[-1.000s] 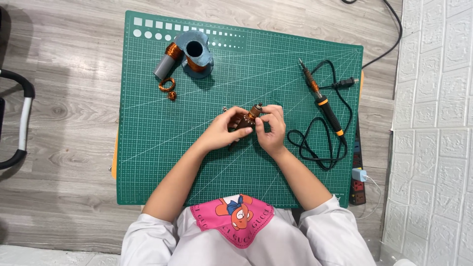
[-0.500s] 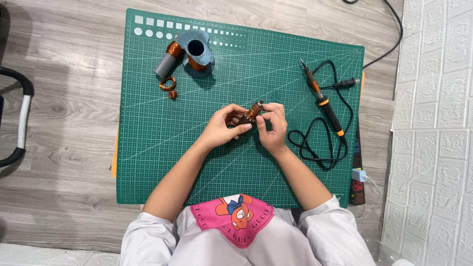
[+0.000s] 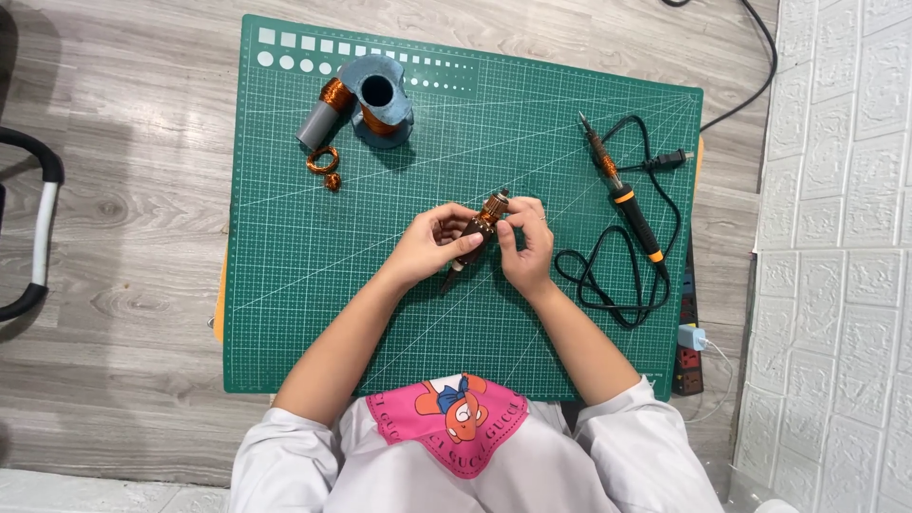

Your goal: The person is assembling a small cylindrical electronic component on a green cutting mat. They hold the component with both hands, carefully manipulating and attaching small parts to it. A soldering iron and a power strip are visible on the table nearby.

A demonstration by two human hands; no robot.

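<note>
Two hands (image 3: 432, 242) (image 3: 525, 242) hold one armature (image 3: 478, 229)

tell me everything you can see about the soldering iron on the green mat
The soldering iron lies flat on the right part of the green mat, metal tip pointing up-left. Its handle looks like black plastic with orange bands. A black cord loops from the handle's lower end across the mat. Neither hand touches it.

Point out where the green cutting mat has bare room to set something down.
Bare patches on the green cutting mat: left half below the copper wire spools, and top middle. Crowded: right edge, with the orange-handled soldering iron and its black cord.
</note>
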